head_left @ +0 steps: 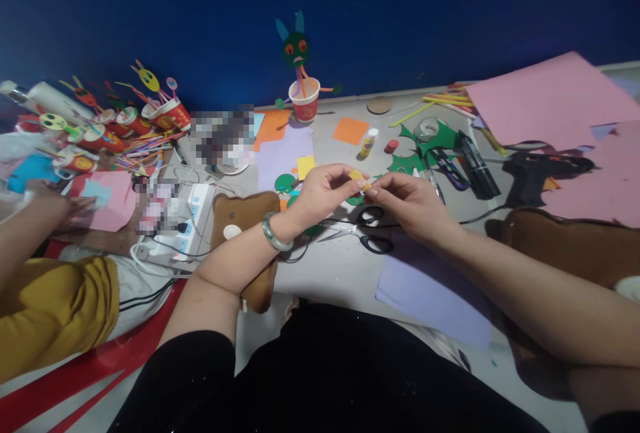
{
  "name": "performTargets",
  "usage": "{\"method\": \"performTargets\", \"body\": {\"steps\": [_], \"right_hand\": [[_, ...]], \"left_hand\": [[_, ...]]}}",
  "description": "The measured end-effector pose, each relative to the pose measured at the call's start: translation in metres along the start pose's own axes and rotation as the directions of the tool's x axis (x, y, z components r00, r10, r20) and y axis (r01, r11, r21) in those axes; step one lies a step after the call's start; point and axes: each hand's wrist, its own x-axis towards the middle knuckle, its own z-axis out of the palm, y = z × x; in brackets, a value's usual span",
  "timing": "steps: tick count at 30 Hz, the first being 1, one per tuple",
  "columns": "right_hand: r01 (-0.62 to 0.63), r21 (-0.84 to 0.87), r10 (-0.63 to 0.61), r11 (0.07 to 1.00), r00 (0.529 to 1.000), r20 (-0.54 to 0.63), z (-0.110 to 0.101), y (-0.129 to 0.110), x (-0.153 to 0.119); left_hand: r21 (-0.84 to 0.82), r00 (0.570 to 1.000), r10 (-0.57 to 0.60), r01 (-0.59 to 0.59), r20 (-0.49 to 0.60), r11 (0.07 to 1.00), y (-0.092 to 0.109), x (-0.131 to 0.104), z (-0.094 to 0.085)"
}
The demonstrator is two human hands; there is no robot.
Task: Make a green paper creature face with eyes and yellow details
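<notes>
Left hand [325,193]: thumb and index finger pinched closed on a small yellow piece [355,175]; bangle [277,233] on the wrist. Right hand [407,201]: thumb and index fingertips drawn together at the same piece, meeting the left fingertips; other fingers partly curled. The piece is between both hands, above the table [300,280]; exact shape not clear, fingers cover part.

Just below the hands: scissors [376,244], black-handled, blades pointing left. Near the left hand: yellow square [306,167] and green disc [285,183]. Beyond the hands: glue stick [369,144], upright, uncapped; red cap [391,146] near it; orange square [351,130]. Farther back: red cup [305,108] bearing a green-headed figure [297,50] with blue ears.

Right side: purple sheet [435,286] below the right forearm; black glue gun [543,173] beside pink paper [555,100].

Left side: white power strip [193,220]; beyond it, another person's hand [47,203] at a pink sheet [117,203], blurred.
</notes>
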Motion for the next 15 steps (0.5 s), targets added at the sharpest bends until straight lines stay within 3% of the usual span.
{"method": "performTargets", "body": {"steps": [7, 12, 15], "right_hand": [[0.063, -0.128, -0.062, 0.990, 0.998, 0.011, -0.001, -0.001, -0.001], [0.087, -0.142, -0.086, 0.986, 0.996, 0.015, -0.005, -0.001, 0.000], [0.075, -0.139, -0.075, 0.987, 0.997, 0.009, -0.005, -0.001, 0.001]], "left_hand": [[0.123, 0.999, -0.013, 0.010, 0.031, 0.992, -0.004, 0.001, -0.005], [0.037, 0.999, -0.002, 0.004, -0.046, 0.999, 0.003, 0.003, -0.009], [0.009, 0.989, 0.003, -0.002, -0.146, 1.000, 0.006, 0.008, -0.016]]}}
